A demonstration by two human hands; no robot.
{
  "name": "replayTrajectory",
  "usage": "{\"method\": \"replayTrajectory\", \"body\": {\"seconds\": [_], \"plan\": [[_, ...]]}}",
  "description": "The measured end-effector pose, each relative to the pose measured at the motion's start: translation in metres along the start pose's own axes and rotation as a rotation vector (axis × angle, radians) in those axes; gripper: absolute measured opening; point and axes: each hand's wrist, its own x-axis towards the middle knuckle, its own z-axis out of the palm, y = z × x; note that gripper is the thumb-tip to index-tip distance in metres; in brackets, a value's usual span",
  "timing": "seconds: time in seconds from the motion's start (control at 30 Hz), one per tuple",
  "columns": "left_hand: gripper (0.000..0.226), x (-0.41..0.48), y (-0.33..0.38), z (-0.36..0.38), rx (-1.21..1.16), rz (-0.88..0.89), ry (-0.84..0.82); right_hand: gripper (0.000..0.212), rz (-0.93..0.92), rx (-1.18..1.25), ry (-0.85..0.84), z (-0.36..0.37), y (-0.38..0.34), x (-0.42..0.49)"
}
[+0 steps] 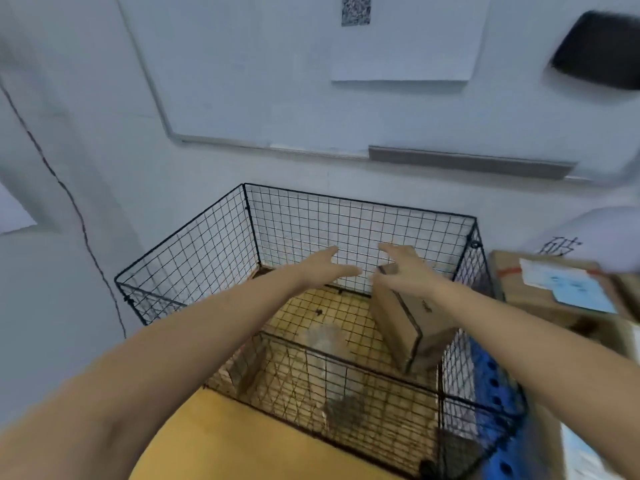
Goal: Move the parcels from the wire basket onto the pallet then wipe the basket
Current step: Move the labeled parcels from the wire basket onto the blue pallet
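A black wire basket (360,206) stands on the floor against the wall. One brown cardboard parcel (401,317) leans upright inside it, against the right wall. My right hand (405,268) rests on the parcel's top edge with the fingers spread. My left hand (325,268) hovers open in the middle of the basket, just left of the parcel and apart from it. A blue pallet (498,403) lies right of the basket, with taped parcels (540,285) stacked on it.
A whiteboard with a tray (467,161) hangs on the wall above the basket. A person in a white shirt (595,237) stands at the right edge. A black cable (79,216) runs down the wall at the left. The basket floor shows pale stains (325,337).
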Motion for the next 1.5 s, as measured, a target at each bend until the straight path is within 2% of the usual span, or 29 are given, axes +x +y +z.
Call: {"method": "replayTrajectory", "body": {"seconds": [0.07,0.2,0.3,0.43,0.57,0.63,0.73,0.9,1.1,1.3,1.4,1.5], "plan": [[0.086,0.023,0.000,0.011,0.021,0.007,-0.069,0.085,0.081,-0.016,-0.017,0.002,0.013,0.005],[0.076,0.060,-0.002,0.043,0.076,0.063,-0.260,0.109,0.246,-0.087,-0.057,0.006,0.031,0.011],[0.061,0.080,-0.002,0.071,-0.013,0.140,-0.349,0.094,0.377,-0.102,-0.115,0.019,0.048,0.018],[0.091,0.102,-0.006,0.105,-0.021,0.045,-0.352,0.082,0.548,-0.063,-0.106,0.035,0.049,0.018],[0.104,0.105,-0.015,0.121,-0.031,0.036,-0.367,0.077,0.680,0.002,-0.055,0.043,0.054,0.014],[0.109,0.107,-0.020,0.121,-0.034,0.045,-0.362,0.079,0.669,0.025,-0.045,0.042,0.052,0.013],[0.115,0.111,-0.029,0.112,-0.024,0.048,-0.346,0.080,0.558,0.161,-0.051,0.042,0.045,0.014],[0.114,0.112,-0.044,0.091,0.022,0.040,-0.275,0.073,0.453,0.347,-0.092,0.060,0.028,0.012],[0.116,0.112,-0.060,0.077,0.089,-0.092,-0.141,0.073,0.429,0.566,-0.114,0.068,0.013,0.020],[0.103,0.105,-0.072,0.051,-0.096,-0.049,-0.100,0.062,0.415,0.500,-0.054,0.058,0.014,0.018],[0.111,0.108,-0.086,0.034,-0.271,-0.046,-0.063,0.069,0.399,0.452,0.024,0.044,0.018,0.015],[0.100,0.098,-0.085,0.010,-0.439,-0.003,-0.072,0.073,0.363,0.465,0.056,0.033,0.014,0.013]]}}
